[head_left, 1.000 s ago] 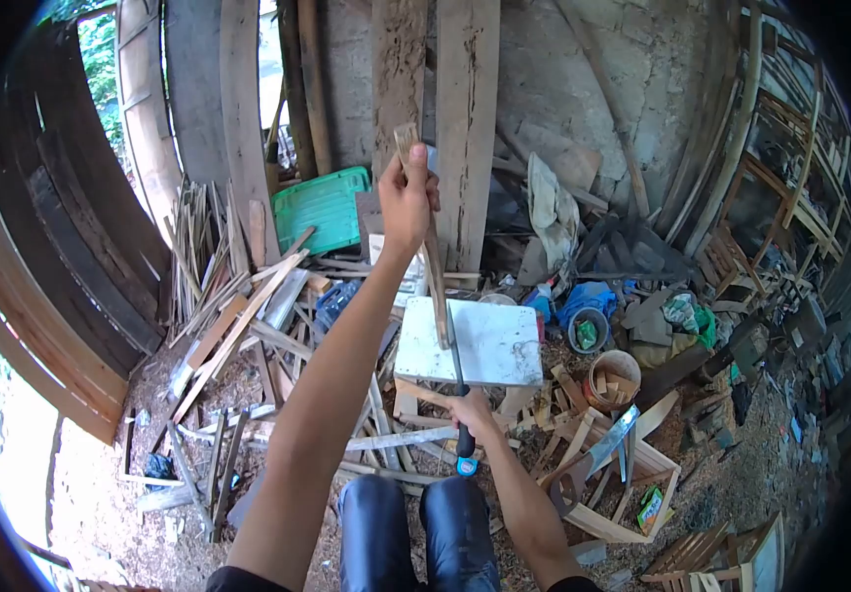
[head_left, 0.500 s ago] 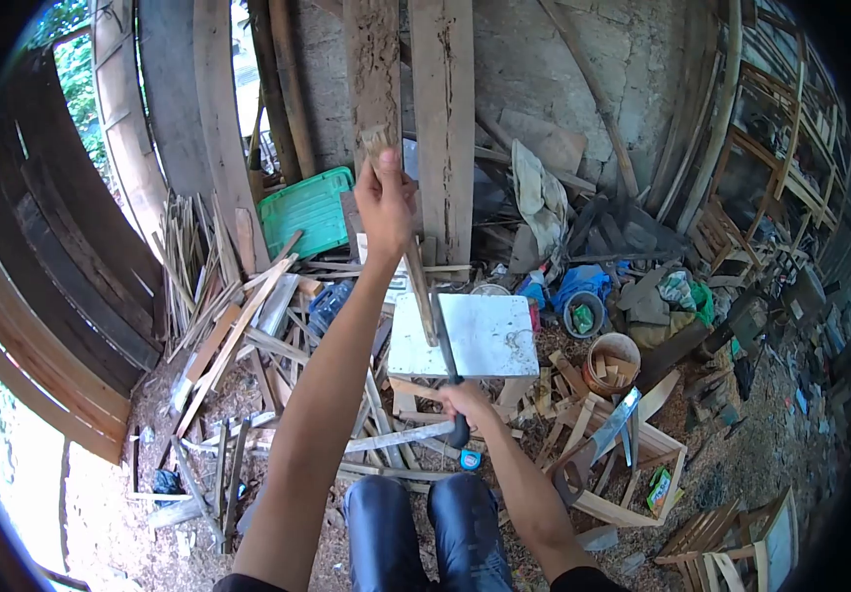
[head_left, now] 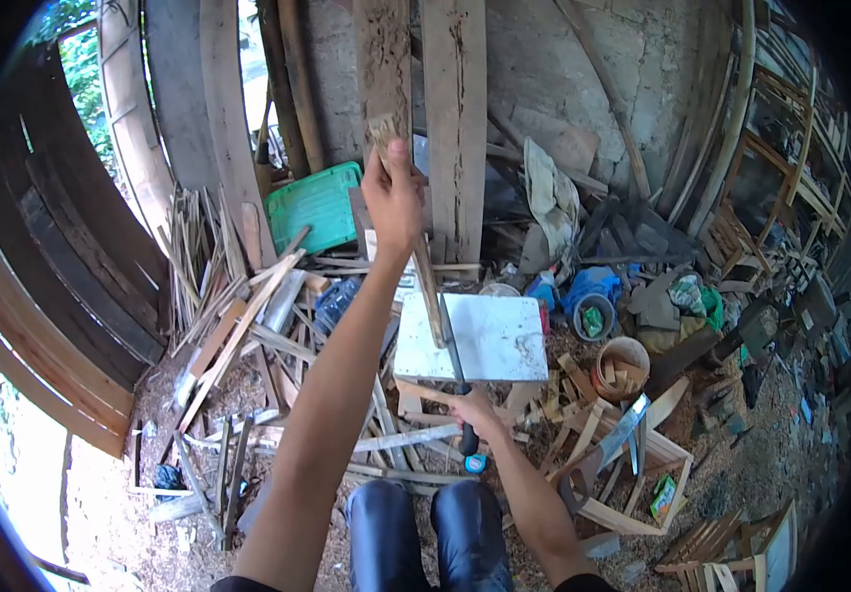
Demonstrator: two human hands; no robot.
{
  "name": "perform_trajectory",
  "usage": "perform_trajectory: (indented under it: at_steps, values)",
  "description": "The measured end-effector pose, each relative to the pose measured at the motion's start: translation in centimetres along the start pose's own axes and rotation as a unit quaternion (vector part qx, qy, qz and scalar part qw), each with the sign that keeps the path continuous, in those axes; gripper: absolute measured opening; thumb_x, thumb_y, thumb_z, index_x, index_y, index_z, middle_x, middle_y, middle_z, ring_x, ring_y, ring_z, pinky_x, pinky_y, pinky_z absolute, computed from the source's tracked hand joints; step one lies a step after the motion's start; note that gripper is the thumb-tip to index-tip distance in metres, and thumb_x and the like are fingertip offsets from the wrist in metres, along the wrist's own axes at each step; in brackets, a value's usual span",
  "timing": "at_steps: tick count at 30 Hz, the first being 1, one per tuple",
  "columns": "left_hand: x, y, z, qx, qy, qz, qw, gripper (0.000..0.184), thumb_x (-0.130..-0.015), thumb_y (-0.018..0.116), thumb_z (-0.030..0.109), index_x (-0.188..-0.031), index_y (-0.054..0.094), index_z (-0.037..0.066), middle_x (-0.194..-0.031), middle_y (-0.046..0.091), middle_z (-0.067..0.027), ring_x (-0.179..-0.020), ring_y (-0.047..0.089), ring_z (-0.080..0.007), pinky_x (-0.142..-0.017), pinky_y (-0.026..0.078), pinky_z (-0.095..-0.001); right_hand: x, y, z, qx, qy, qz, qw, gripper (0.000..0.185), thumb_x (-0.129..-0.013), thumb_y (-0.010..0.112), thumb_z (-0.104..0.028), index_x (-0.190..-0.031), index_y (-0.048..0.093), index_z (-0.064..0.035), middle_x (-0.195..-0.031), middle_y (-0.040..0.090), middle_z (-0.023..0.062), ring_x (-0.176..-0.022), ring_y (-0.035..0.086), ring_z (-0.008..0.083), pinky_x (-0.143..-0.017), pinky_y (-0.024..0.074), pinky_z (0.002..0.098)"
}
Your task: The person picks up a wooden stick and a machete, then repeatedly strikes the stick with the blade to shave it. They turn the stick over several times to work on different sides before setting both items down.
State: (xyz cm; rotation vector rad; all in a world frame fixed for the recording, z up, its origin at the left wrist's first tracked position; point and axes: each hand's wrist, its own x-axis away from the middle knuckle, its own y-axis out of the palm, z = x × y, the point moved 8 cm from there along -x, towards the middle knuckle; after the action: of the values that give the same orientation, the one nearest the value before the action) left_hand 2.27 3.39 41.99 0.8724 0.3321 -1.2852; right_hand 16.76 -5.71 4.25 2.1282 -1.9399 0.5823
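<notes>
My left hand (head_left: 395, 205) is raised, wrapped round the upper end of a long wooden stick (head_left: 431, 301). The stick slants down towards me, its lower end over a white board top (head_left: 504, 340) of a low wooden stand. My right hand (head_left: 479, 411) is closed on the black handle of a long-bladed knife (head_left: 453, 347). Its narrow dark blade points away from me and lies along the right side of the stick's lower part. Whether the edge bites into the wood I cannot tell.
A handsaw (head_left: 603, 444) rests on a wooden frame box (head_left: 680, 483) at right, near a bucket of wood bits (head_left: 605, 380). Scrap wood (head_left: 238, 345) is heaped at left beside a green plastic crate (head_left: 315, 210). A blue tape measure (head_left: 477, 463) lies near my knees.
The whole scene has shifted slightly right in view. Both hands keep their grips, and the knife stays alongside the stick with little visible change.
</notes>
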Motion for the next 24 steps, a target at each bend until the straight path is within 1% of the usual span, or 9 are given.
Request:
perform_trajectory:
  at_steps: [2,5,8,11,15,17,21,23,24]
  values:
    - [0.4,-0.6,-0.4,-0.005,0.002,0.008,1.000,0.040,-0.093,0.048,0.046,-0.076,0.039,0.011,-0.058,0.035,0.0037,-0.048,0.034,-0.0036,-0.039,0.024,-0.0195,1.2,-0.6,-2.8,0.109,-0.009,-0.005,0.994,0.020,-0.075,0.060,-0.011,-0.063,0.051,0.0021,-0.053,0.052,0.0063,-0.040,0.049,0.0147,-0.038,0.0415,0.0305]
    - [0.0,-0.7,-0.4,0.016,-0.002,0.014,1.000,0.040,-0.093,0.048,0.046,-0.074,0.037,0.012,-0.057,0.034,0.0042,-0.047,0.034,-0.0034,-0.038,0.023,-0.0196,2.3,-0.5,-4.0,0.057,-0.036,0.022,0.997,0.018,-0.075,0.059,-0.008,-0.062,0.050,0.0006,-0.051,0.050,0.0071,-0.039,0.048,0.0147,-0.037,0.0410,0.0310]
    - [-0.1,-2.5,-0.2,0.010,-0.016,0.041,0.999,0.042,-0.091,0.050,0.048,-0.074,0.036,0.012,-0.057,0.032,0.0047,-0.044,0.032,-0.0038,-0.037,0.023,-0.0199,-0.8,0.1,4.1,-0.026,0.028,0.012,0.999,0.015,-0.073,0.058,-0.004,-0.061,0.050,-0.0007,-0.050,0.050,0.0076,-0.039,0.049,0.0153,-0.037,0.0408,0.0309]
    - [-0.5,-3.7,-0.3,0.009,-0.013,0.059,0.998,0.043,-0.090,0.051,0.049,-0.074,0.037,0.013,-0.056,0.032,0.0047,-0.044,0.032,-0.0040,-0.037,0.023,-0.0197,-1.4,-0.1,5.3,0.012,0.065,0.013,0.998,0.014,-0.073,0.058,-0.001,-0.062,0.050,-0.0015,-0.051,0.052,0.0089,-0.039,0.051,0.0162,-0.037,0.0412,0.0318]
    - [-0.6,-3.5,0.9,-0.045,-0.017,0.035,0.998,0.043,-0.090,0.053,0.047,-0.074,0.040,0.009,-0.055,0.039,0.0005,-0.045,0.041,-0.0073,-0.039,0.035,-0.0235,-0.7,-0.6,1.2,0.148,-0.044,0.055,0.987,0.029,-0.070,0.071,-0.018,-0.069,0.052,0.0045,-0.053,0.052,0.0081,-0.039,0.050,0.0177,-0.036,0.0408,0.0327]
    - [-0.7,-3.3,1.0,-0.078,-0.011,0.008,0.997,0.041,-0.090,0.055,0.041,-0.073,0.040,0.007,-0.054,0.042,-0.0020,-0.044,0.047,-0.0105,-0.041,0.044,-0.0287,1.4,-0.4,-2.3,0.115,-0.016,0.047,0.992,0.028,-0.071,0.070,-0.017,-0.075,0.053,0.0038,-0.055,0.053,0.0085,-0.041,0.051,0.0168,-0.037,0.0415,0.0322]
    - [0.7,-3.5,0.6,-0.051,-0.024,0.019,0.998,0.042,-0.091,0.055,0.040,-0.071,0.038,0.008,-0.051,0.037,0.0002,-0.041,0.040,-0.0088,-0.037,0.034,-0.0252,5.3,1.5,-11.5,0.113,-0.126,0.003,0.986,0.012,-0.074,0.059,-0.006,-0.071,0.051,0.0018,-0.053,0.051,0.0070,-0.040,0.051,0.0162,-0.037,0.0419,0.0328]
    - [0.6,-3.4,0.5,-0.021,-0.038,0.027,0.999,0.043,-0.091,0.054,0.041,-0.069,0.037,0.009,-0.050,0.035,0.0011,-0.040,0.038,-0.0078,-0.036,0.029,-0.0239,5.4,2.4,-14.6,-0.014,-0.188,-0.026,0.982,0.022,-0.075,0.059,-0.012,-0.062,0.049,0.0029,-0.052,0.054,0.0111,-0.040,0.054,0.0208,-0.039,0.0432,0.0361]
    - [0.7,-3.1,0.1,-0.017,-0.057,0.003,0.998,0.045,-0.091,0.053,0.043,-0.066,0.036,0.009,-0.050,0.033,0.0018,-0.040,0.035,-0.0072,-0.036,0.025,-0.0232,4.8,2.5,-14.9,-0.012,-0.186,-0.030,0.982,0.022,-0.075,0.059,-0.012,-0.062,0.049,0.0029,-0.052,0.054,0.0111,-0.040,0.054,0.0208,-0.039,0.0432,0.0361]
